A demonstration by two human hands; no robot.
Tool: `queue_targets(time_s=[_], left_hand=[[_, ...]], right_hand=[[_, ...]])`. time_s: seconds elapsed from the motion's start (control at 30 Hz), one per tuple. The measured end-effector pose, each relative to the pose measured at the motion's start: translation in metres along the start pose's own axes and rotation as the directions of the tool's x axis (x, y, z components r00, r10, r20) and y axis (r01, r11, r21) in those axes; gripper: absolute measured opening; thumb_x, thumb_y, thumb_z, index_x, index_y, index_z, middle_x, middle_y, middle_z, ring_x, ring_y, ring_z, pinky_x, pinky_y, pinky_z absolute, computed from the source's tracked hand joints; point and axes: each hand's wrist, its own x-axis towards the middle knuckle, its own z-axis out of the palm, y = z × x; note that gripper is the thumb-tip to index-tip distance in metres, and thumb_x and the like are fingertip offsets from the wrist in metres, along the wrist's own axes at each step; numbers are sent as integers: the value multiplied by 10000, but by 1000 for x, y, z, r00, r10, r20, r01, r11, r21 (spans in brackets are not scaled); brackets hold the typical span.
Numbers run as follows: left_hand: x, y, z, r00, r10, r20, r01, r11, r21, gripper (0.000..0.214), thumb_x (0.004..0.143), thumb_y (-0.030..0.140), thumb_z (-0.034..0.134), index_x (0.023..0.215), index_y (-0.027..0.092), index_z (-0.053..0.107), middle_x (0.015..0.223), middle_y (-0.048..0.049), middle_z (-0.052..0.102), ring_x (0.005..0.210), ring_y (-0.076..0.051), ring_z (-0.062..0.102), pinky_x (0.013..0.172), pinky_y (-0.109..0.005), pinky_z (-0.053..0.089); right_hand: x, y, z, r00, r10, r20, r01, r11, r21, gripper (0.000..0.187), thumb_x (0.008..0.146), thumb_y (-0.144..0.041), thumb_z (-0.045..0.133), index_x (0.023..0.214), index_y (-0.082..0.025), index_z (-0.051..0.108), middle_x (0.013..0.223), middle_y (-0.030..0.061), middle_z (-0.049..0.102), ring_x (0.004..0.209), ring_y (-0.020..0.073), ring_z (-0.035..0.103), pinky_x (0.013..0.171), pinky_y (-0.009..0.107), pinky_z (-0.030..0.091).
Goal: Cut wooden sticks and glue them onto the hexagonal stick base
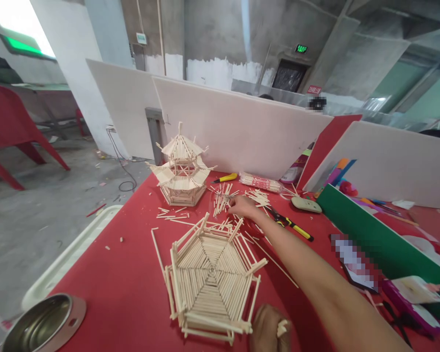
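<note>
The right hand (244, 206) is stretched out over the red table (132, 274) to the scatter of loose wooden sticks (223, 198) just beyond the hexagonal stick frame (212, 278). Its fingers are curled down onto the sticks, but whether they have pinched one is too small to tell. The left hand (271, 332) sits at the near right corner of the frame, closed into a loose fist around what looks like a short stick or a few stick ends.

The hexagonal frame lies flat at the middle of the table, a web of thin sticks with raised rails along its sides. It should be very light and stiff along each stick but brittle at the joints, so it is best lifted from under the floor or by two opposite rails, not by the projecting tips. The loose sticks are thin, light and apt to roll, and call for a fingertip pinch.

Beyond the frame to the left stands a finished stick pagoda (182, 168). To the right of the loose pile lie yellow-handled pliers (291, 224), with a yellow utility knife (226, 178) and a wrapped bundle of sticks (261, 182) further back. A metal bowl (40, 325) sits at the near left corner.

A green lit sign (301, 48) hangs on the far wall and a red plate (314, 89) lies below it; neither can be read.
</note>
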Motion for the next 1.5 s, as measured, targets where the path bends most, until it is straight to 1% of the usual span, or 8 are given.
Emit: queue_targets(time_s=[0.23,0.4,0.57,0.7,0.87,1.13,1.3,1.5], left_hand=[[12,28,-16,978,-188,94,192,981,-40,456,1010,452,339,716,186,566,660,-26,540,640,-152,531,603,-257,392],[23,41,-25,949,-287,128,302,947,-114,380,975,484,435,995,183,666,944,-90,681,854,-203,620,783,-306,500],[29,36,-23,964,-256,67,261,962,-83,451,944,522,481,1191,191,661,1288,-134,635,1280,-281,516,1113,-444,356],[33,39,-17,942,-280,186,313,932,-184,518,940,523,491,1324,187,582,1380,-134,586,1302,-272,514,1126,-434,349],[39,50,-19,909,-175,379,280,929,-243,418,921,452,564,1193,150,657,1229,-127,669,1178,-262,588,1049,-385,420],[41,61,-23,855,-177,488,304,933,-195,358,851,496,633,732,161,669,694,-33,651,739,-200,603,829,-354,503],[43,63,-21,799,-163,579,343,914,-216,353,847,484,641,789,144,714,766,-66,704,759,-211,630,790,-342,500],[43,64,-22,801,-194,567,392,885,-250,380,840,498,653,832,122,714,752,-75,724,711,-197,647,754,-334,512]], right_hand=[[-50,8,-38,986,-132,-102,163,894,417,315,760,-446,612,856,-159,698,734,1,672,634,130,589,585,232,475],[-136,25,-65,977,-113,-182,198,801,565,398,803,-572,588,810,-181,665,727,9,660,588,122,583,539,234,512],[-245,57,-56,972,-3,-234,148,781,607,388,841,-559,587,746,-191,662,693,19,665,576,141,598,541,248,531],[-298,62,-33,964,-10,-265,178,765,619,297,873,-476,583,772,-216,685,783,36,693,719,184,659,607,262,550],[-314,55,-15,921,-188,-341,351,781,517,183,893,-296,571,854,-232,739,897,37,735,849,182,672,806,277,517],[-320,67,-29,931,-267,-249,362,769,528,154,873,-262,607,906,-252,758,921,16,741,877,182,664,823,279,486],[-324,72,-33,958,-241,-158,287,766,575,327,907,-424,577,698,-208,706,740,6,639,701,146,600,686,249,471],[-327,63,-34,937,-247,-246,340,802,491,388,916,-459,555,631,-212,642,764,21,642,755,158,595,748,262,468]])
